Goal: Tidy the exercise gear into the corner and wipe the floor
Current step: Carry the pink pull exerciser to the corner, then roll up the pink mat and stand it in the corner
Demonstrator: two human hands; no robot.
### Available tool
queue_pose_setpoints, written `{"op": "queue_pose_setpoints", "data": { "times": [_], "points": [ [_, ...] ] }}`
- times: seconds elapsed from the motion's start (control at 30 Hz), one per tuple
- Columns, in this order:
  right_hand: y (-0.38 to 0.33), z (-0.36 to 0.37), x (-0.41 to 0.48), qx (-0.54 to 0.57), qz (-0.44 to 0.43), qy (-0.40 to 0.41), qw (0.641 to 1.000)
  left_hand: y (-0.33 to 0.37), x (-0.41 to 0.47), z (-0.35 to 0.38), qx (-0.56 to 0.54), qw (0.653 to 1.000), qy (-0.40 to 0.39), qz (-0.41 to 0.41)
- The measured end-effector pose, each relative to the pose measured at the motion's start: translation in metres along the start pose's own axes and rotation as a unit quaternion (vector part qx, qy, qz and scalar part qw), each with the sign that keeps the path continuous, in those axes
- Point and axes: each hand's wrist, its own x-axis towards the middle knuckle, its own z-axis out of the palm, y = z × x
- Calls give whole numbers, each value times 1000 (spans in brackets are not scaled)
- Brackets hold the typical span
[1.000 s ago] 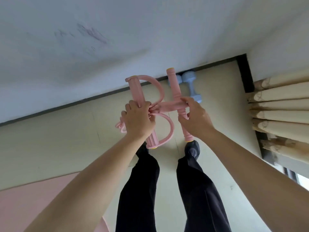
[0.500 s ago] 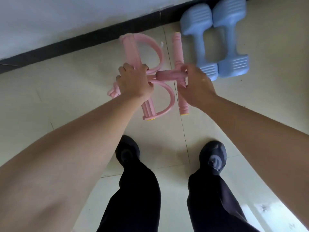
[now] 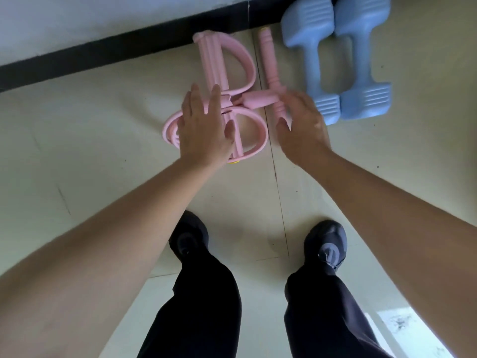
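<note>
Pink pull band [image 3: 258, 101] now lies on the floor [image 3: 103, 151] beside the blue dumbbells [image 3: 313, 55]. Your left hand [image 3: 204, 135] and right hand [image 3: 303, 130] have released it, fingers spread. Wiping remains.

The head camera looks steeply down, close over the floor [image 3: 103, 140] by the wall [image 3: 77, 19].

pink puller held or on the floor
On the floor: the pink puller lies flat, left hand and right hand open over it.
</note>
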Motion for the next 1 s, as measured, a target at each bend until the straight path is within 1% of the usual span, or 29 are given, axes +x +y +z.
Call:
{"op": "queue_pose_setpoints", "data": {
  "times": [0.07,0.13,0.27,0.37,0.5,0.57,0.67,0.77,0.83,0.93,1.0],
  "points": [
    [-13,-25,-18,-22,-20,54,998,2,-30,-24,3,999,47,-13],
    [-34,-58,-38,-41,-35,91,994,10,-57,-59,8,996,84,-19],
    [-97,-143,-72,-89,-101,168,976,29,-96,-162,30,988,145,43],
    [-167,-227,-101,-129,-158,197,959,52,-120,-273,50,978,191,70],
    [-283,-352,-159,-167,-233,239,928,91,-179,-449,49,964,248,81],
    [-343,-410,-197,-164,-256,273,913,107,-217,-535,53,953,284,91],
    [-416,-476,-251,-141,-282,317,894,118,-274,-643,74,935,333,96],
    [-475,-515,-302,-116,-340,348,866,107,-338,-724,86,913,394,64],
    [-506,-532,-323,-105,-394,356,841,98,-381,-757,96,892,441,30],
    [-551,-544,-348,-81,-480,347,802,83,-453,-777,104,855,505,-53],
    [-577,-543,-367,-58,-531,326,780,77,-505,-773,95,830,536,-120]
  ]
}}
